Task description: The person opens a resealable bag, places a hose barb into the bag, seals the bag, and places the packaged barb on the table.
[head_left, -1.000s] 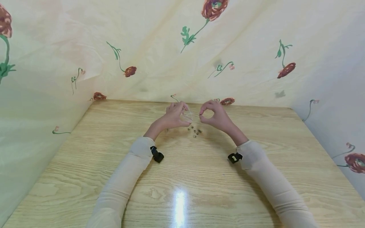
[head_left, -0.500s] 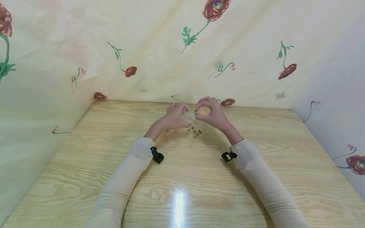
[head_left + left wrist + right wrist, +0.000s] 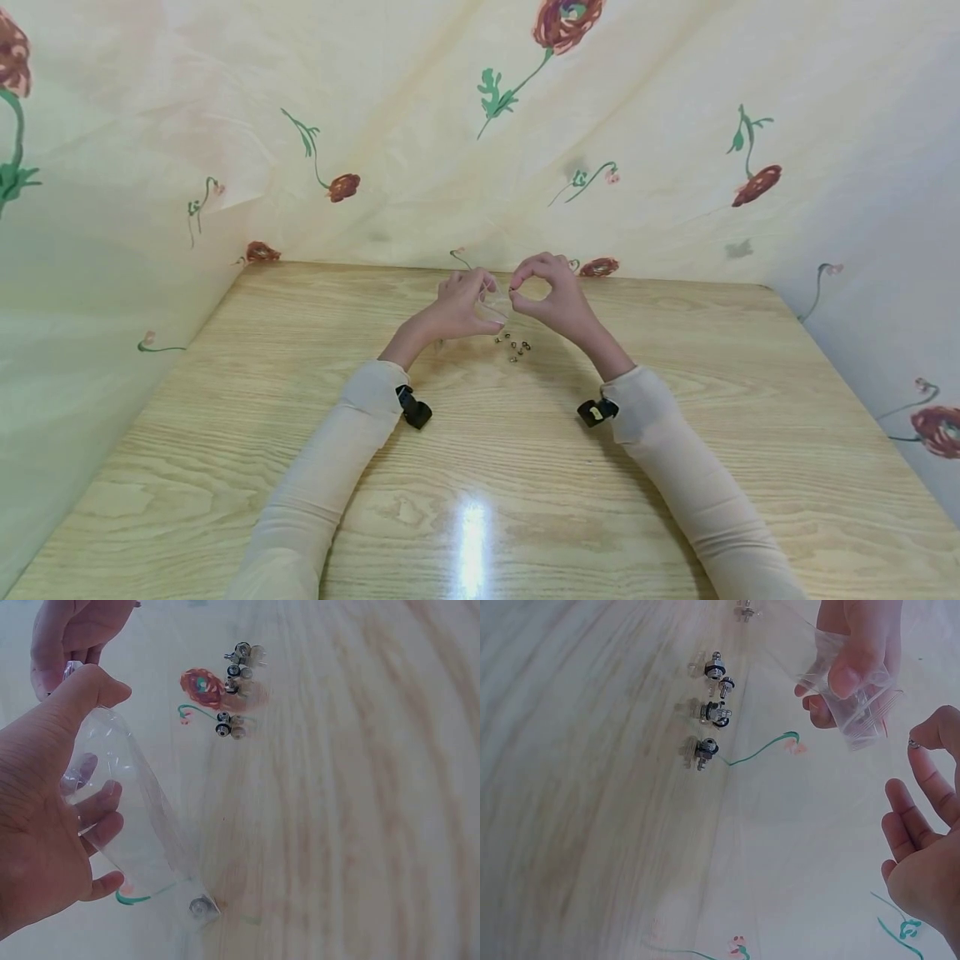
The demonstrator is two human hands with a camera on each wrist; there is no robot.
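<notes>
Between its thumb and fingers my left hand [image 3: 457, 310] holds a clear plastic zip bag [image 3: 142, 810] above the table, with the bag's mouth toward my right hand. A small metal fitting [image 3: 200, 906] lies in the bag's bottom corner. My right hand [image 3: 557, 302] pinches another small metal fitting [image 3: 913, 743] between thumb and index fingertip, close beside the bag's mouth; most of this piece is hidden by the fingertips. Several metal fittings [image 3: 520, 347] with dark rings lie loosely grouped on the table below both hands.
The wood-grain table [image 3: 495, 467] reaches back to a cream cloth [image 3: 420, 125] printed with red flowers, which also hangs at both sides. Black wrist cameras [image 3: 414, 408] sit at the sleeve cuffs. A bright light reflection shows on the near tabletop.
My right hand has moved left, bringing the pinched fitting up beside the bag's mouth. My left hand and the bag stay almost in place, and the loose fittings have not moved.
</notes>
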